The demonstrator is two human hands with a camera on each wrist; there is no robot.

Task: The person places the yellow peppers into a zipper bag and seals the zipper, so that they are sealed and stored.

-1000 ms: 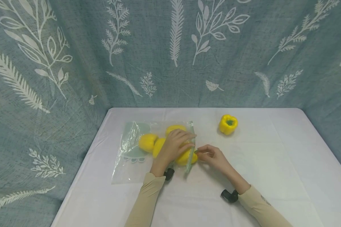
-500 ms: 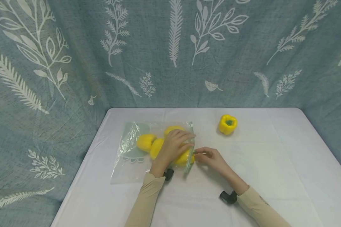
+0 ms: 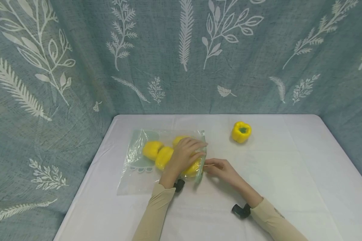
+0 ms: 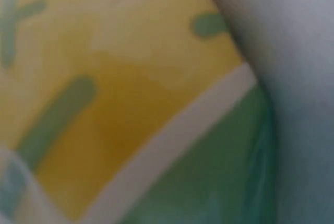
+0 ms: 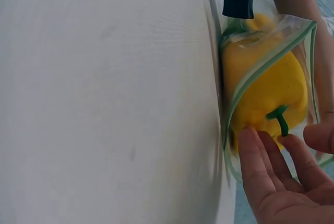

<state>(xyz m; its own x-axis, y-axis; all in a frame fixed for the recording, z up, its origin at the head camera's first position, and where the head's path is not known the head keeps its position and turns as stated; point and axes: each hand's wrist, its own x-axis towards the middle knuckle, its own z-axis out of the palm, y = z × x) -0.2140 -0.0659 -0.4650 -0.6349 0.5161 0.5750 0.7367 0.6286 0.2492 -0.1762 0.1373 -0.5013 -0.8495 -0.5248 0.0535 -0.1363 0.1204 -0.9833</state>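
A clear zip bag (image 3: pixel 125 182) with a green-edged mouth lies on the table, its mouth toward the right. Inside it are several yellow bell peppers (image 3: pixel 151 150). My left hand (image 3: pixel 185 154) lies over the bag and holds its mouth edge between fingers and thumb. Just inside the mouth sits one bell pepper (image 5: pixel 271 85), its green stem facing out. The extended fingers of my right hand (image 3: pixel 223 170) touch this pepper's stem end, as the right wrist view shows. Blurred printed plastic (image 4: pixel 156 182) with yellow behind it fills much of the left wrist view.
One more yellow bell pepper (image 3: pixel 241 132) stands on the white-covered table (image 3: pixel 289 174), toward the back right. Black wrist cameras (image 3: pixel 241 211) sit by both wrists. A blue-green leaf-patterned curtain (image 3: pixel 157 60) hangs behind the table and along its sides.
My right hand has moved slightly left, pushing the front pepper deeper into the bag. The peppers inside have shifted left; the left hand stays in place.
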